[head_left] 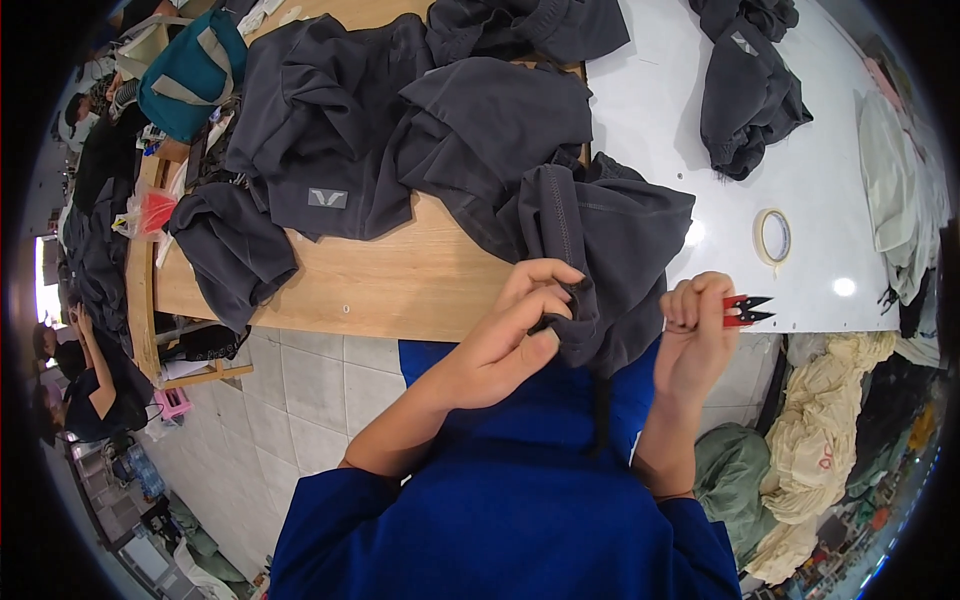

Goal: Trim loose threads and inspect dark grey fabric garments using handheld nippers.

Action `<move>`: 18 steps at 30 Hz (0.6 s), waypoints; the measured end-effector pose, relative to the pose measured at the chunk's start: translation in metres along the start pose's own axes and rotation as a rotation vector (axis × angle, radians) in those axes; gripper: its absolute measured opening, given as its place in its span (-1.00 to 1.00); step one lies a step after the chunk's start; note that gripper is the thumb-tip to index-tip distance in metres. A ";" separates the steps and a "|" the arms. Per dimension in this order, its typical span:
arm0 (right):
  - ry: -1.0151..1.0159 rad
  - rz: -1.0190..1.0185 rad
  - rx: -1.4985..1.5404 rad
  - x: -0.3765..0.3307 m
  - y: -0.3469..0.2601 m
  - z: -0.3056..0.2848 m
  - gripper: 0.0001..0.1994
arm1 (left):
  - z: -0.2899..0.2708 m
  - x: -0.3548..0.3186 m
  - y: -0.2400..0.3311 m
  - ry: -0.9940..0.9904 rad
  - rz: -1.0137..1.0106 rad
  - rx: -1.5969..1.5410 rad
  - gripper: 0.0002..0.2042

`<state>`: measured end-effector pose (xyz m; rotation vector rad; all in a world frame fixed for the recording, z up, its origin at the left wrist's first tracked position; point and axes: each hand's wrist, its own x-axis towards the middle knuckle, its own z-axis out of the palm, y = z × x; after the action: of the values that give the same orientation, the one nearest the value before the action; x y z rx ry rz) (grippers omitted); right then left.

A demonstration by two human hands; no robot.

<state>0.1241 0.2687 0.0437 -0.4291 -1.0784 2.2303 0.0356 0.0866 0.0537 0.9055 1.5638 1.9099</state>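
A dark grey garment [630,230] hangs over the table's near edge, its stitched seam facing up. My left hand [525,325] pinches a folded edge of it between thumb and fingers. To the right, my right hand [700,320] is closed around thread snips [745,310] with red handles and dark pointed blades, which point right, away from the cloth. The snips' blades stand apart. More dark grey garments [330,110] lie heaped across the wooden table top, one with a light logo patch.
A roll of tape [772,237] and another dark garment [750,100] lie on the white table [640,110]. A teal bag [190,75] stands at the far left. Cream cloth [820,450] and a green sack [735,480] are piled at right. Other people [90,375] sit at left.
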 end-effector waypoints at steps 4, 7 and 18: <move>-0.263 0.133 -0.531 -0.007 -0.009 0.017 -0.80 | -0.018 0.003 0.006 -0.179 0.024 0.229 -0.90; -0.640 -0.093 -0.649 -0.005 -0.003 0.031 -0.70 | -0.023 0.005 0.014 -0.136 0.072 0.480 -0.82; -0.388 -0.633 -1.021 -0.008 0.001 0.025 -0.69 | -0.021 -0.025 0.002 -0.103 -0.378 -0.273 -0.79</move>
<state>0.1165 0.2483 0.0583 -0.0118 -2.1688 1.1009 0.0363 0.0545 0.0488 0.5382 1.2687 1.7194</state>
